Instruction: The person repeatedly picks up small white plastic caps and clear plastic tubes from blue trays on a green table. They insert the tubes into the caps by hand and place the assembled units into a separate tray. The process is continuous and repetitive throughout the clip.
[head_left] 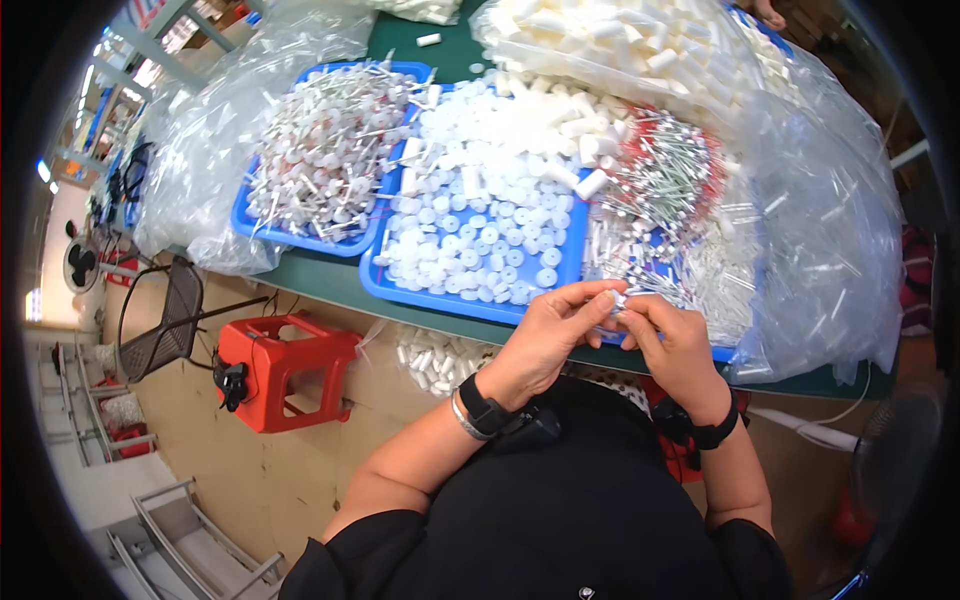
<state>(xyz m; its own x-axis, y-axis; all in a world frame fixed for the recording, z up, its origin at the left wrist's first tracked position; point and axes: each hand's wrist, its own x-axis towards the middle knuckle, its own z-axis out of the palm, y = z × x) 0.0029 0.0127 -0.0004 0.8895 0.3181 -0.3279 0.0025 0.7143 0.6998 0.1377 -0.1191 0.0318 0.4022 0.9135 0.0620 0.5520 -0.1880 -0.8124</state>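
Above the near edge of the table, my left hand [555, 335] and my right hand [675, 345] meet fingertip to fingertip. Both are closed in a pinch on a small white part [617, 301], mostly covered by the fingers, so its exact kind cannot be made out. Just beyond them lies a blue tray [470, 306] with translucent white round discs [470, 240] and white cylinders [560, 115]. To its right are a heap of thin metal pins with red wires [665, 170] and many slim clear-white pieces [715, 280].
Another blue tray [300, 240] at the left is heaped with assembled white-tipped pieces [325, 150]. Plastic bags [825, 230] flank the trays, and one bag of white cylinders [620, 40] lies at the back. A red stool [280, 370] and a chair [165, 320] stand on the floor at left.
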